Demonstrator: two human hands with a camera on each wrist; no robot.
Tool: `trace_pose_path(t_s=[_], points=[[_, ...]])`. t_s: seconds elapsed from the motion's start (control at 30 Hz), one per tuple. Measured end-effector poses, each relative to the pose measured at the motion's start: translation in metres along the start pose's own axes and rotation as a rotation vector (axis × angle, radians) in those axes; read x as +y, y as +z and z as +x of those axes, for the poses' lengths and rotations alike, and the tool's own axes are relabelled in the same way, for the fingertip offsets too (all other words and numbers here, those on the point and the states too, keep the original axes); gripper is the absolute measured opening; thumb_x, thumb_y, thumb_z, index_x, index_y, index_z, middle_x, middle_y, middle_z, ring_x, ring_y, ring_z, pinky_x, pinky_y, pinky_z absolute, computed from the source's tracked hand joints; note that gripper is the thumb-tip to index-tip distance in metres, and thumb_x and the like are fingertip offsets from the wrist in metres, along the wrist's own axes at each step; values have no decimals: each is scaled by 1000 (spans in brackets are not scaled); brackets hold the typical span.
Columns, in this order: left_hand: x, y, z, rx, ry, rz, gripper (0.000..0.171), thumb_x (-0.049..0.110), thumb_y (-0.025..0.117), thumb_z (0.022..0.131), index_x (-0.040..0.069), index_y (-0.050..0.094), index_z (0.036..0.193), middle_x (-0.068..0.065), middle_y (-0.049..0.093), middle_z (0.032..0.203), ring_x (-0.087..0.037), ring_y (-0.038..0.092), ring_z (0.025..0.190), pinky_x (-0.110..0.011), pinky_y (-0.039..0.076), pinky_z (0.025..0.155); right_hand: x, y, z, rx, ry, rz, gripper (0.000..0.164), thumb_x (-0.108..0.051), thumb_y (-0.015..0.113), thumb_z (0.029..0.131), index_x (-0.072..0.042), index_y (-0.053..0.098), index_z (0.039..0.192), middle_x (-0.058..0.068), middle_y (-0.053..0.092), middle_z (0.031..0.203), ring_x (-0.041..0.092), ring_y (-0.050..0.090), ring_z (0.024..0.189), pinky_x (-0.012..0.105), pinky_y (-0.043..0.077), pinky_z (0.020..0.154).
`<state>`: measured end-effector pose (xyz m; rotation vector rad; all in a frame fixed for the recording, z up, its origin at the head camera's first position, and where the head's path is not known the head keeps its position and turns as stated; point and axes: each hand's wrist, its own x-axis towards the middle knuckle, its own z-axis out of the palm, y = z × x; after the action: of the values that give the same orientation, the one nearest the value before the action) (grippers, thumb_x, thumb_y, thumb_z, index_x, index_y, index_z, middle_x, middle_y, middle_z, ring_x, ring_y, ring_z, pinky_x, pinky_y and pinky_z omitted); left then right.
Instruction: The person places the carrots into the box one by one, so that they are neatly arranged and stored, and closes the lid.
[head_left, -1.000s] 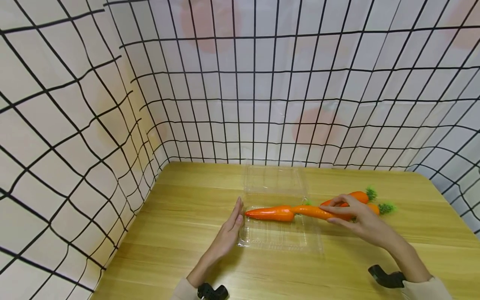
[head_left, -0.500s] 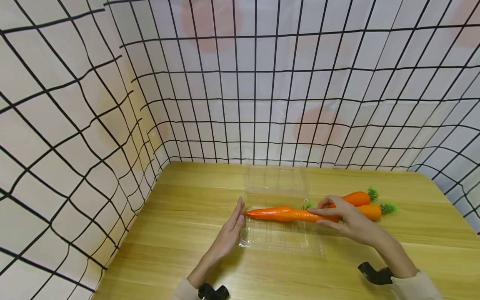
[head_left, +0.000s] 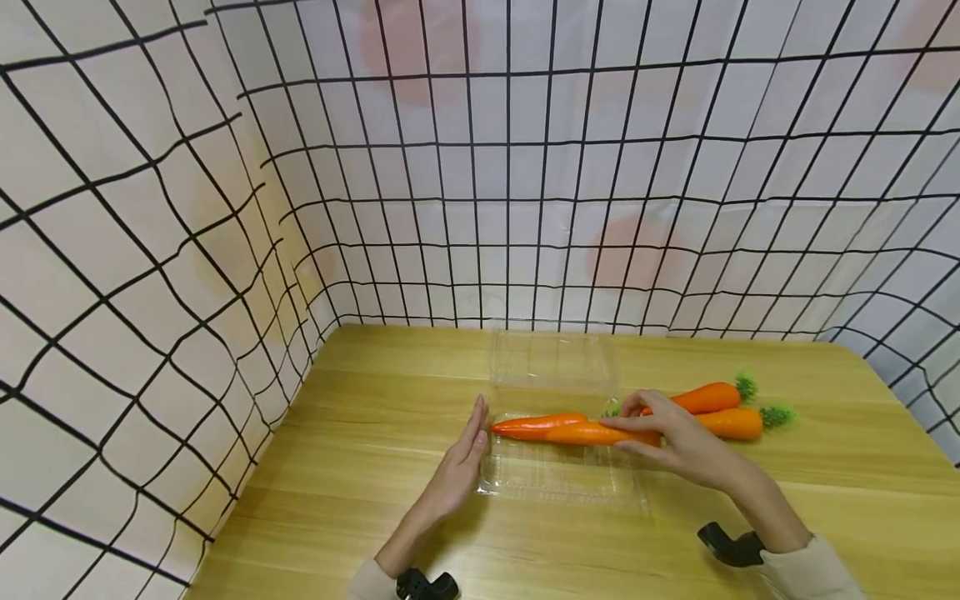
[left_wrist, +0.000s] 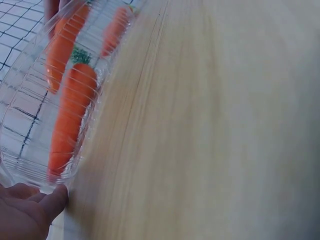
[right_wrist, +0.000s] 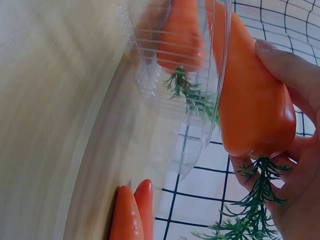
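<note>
Your left hand (head_left: 459, 462), fingers straight, touched the left end of the clear, ribbed plastic container (head_left: 555, 492). Inside lay a glossy orange tapered carrot (head_left: 525, 425), tip leftward. Your right hand (head_left: 678, 437) pinched the thick end of a smooth orange leafy-topped carrot (head_left: 588, 434), extending leftward over the container, nearly parallel to the first. Rightward, two orange green-topped carrots (head_left: 738, 423) lay on wood-grain tabletop (head_left: 810, 500).

The table (head_left: 555, 546) leaves passage in front of the clear box (head_left: 555, 479); two carrots (head_left: 738, 423) obstruct its right.
</note>
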<state>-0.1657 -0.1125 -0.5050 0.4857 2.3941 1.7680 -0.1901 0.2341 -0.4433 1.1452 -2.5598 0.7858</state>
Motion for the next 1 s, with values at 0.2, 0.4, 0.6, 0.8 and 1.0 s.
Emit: trace_pose_path(t_s=[0.2,0.4,0.6,0.8,1.0], points=[[1,-2,-1,3,3,-11,58,19,25,116,14,1,168,-15,10,174,-35,20,159,-53,22,128,-5,10,7,-25,18,-38,37,-15,82,88,-21,78,124,-7,59,112,1,45,98,24,44,75],[1,-1,-1,2,3,-13,58,18,25,116,14,0,168,-14,9,174,-35,19,159,-52,22,128,-8,19,13,-20,27,-50,34,-18,83,87,-18,80,120,-6,59,111,4,49,101,29,49,78],[1,2,0,6,2,-8,58,18,26,116,12,0,168,-16,9,174,-35,19,159,-52,22,128,-14,33,18,-66,49,-48,34,-24,81,90,-15,79,122,-4,63,111,9,54,100,30,52,80],[0,3,0,9,14,-10,58,18,26,116,10,2,167,-17,10,174,-34,20,159,-50,23,127,-17,46,19,-28,45,-54,34,-22,80,90,-14,78,123,-4,64,110,11,56,100,30,50,78],[0,1,-1,17,11,2,58,20,27,116,11,3,168,-15,11,174,-33,20,159,-49,21,128,-15,54,20,29,36,-34,35,-18,82,88,-14,78,122,-4,62,110,10,54,99,29,49,78]])
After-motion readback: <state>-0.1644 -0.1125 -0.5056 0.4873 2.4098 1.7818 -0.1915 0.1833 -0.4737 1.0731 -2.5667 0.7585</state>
